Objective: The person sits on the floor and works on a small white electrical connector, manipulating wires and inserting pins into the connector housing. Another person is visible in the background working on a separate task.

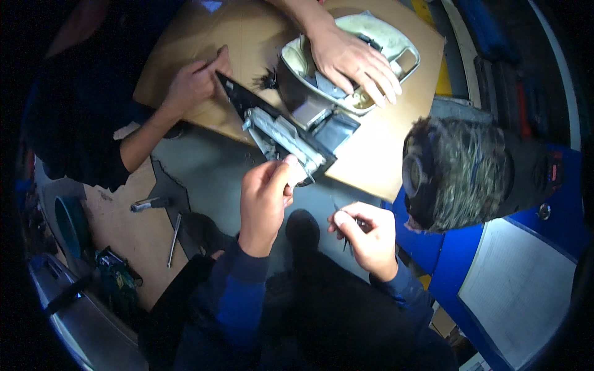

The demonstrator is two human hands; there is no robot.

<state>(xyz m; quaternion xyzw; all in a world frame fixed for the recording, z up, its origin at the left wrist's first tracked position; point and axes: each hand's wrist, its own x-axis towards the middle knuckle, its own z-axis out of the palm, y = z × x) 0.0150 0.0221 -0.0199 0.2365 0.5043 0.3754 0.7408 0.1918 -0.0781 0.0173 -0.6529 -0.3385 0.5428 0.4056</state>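
Observation:
My left hand (265, 204) grips the near end of a black angled panel (235, 93) carrying a pale metal bracket (272, 133). At the panel's far end is a co-worker's hand (197, 83). My right hand (365, 238), below and right of the panel, has its fingers closed on a thin dark tool, too small to identify. Another hand of a person (349, 59) rests on an oval housing (408, 55) with a pale rim and parts inside, on cardboard (377, 154). A dark rectangular part (337, 133) lies just right of the panel.
A camouflage-patterned cylindrical object (464, 176) is at right, above a blue cabinet (445, 260) with a white sheet (520, 290). At lower left are a green round container (71, 222), a metal rod (174, 241), a dark-handled tool (148, 204) and a silver case (80, 321).

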